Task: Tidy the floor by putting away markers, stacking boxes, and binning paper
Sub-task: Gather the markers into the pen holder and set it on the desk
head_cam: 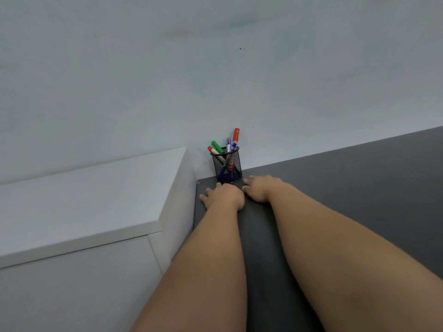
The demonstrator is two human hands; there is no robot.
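Looking down from my head, my left hand [221, 196] and my right hand [260, 189] both lie flat and released on the dark floor [359, 178], fingers spread, grasping nothing. Just beyond them, at the far wall, stands the mesh pen cup [227, 167] with the markers [229, 144] upright inside, so I judge that part done. A white cabinet [96, 200] sits left. No boxes or paper show here; those likely remain.
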